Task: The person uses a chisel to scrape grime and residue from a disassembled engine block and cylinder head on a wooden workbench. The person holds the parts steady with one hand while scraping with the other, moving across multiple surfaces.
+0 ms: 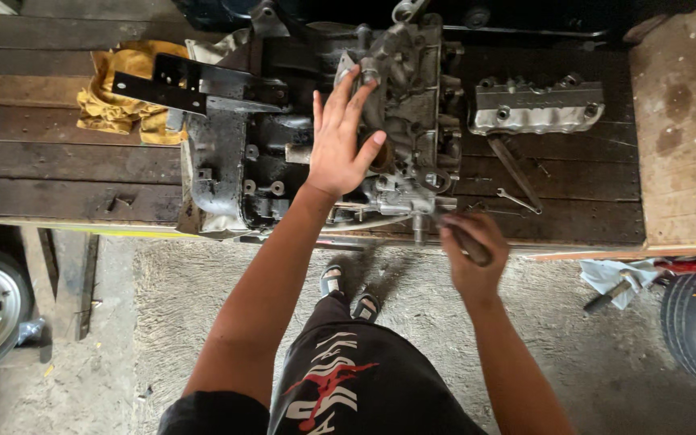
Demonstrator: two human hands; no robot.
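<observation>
Dark plank bench (66,161) in a garage: my left hand (340,141) lies spread flat on the engine (324,129), right hand (469,250) fisted round a tool handle (470,246), so next it needs lining up carefully.

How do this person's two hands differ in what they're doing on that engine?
The left hand lies flat with fingers spread on the engine block; the right hand is curled in a fist around a dark tool handle. The left reaches over the bench; the right stays at the bench's near edge. Both are bare.
</observation>
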